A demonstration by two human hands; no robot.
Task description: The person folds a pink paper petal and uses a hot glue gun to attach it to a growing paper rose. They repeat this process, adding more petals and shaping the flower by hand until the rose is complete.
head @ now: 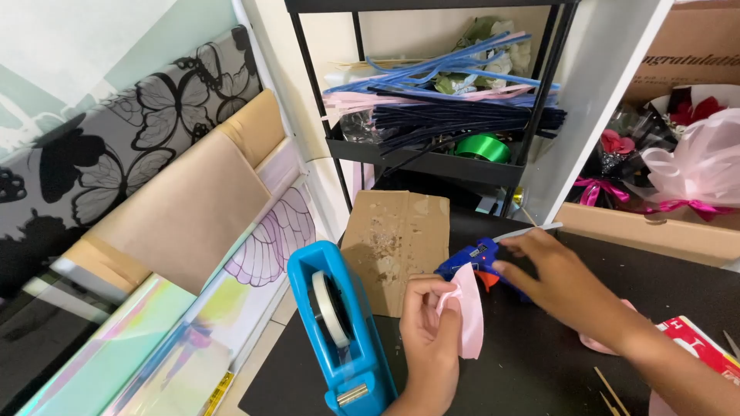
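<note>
Right now left hand (428, 327) pinches pink petal (469, 312) upright over black tabletop (524, 362), right hand (559, 281) w/ fingers loosely spread reaches blue glue gun (472, 258) beside cardboard (397, 246); grip gun firmly, petal steady.

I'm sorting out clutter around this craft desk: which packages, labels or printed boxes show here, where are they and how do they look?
Brown cardboard box with dark printed lettering: top right, behind the wrapped bouquets, only partly in view.
Red and white printed packet: right edge of the black table, flat, partly under the right forearm.
Yellow label strip with dark print: bottom left, on the rolled wrapping sheets.
</note>
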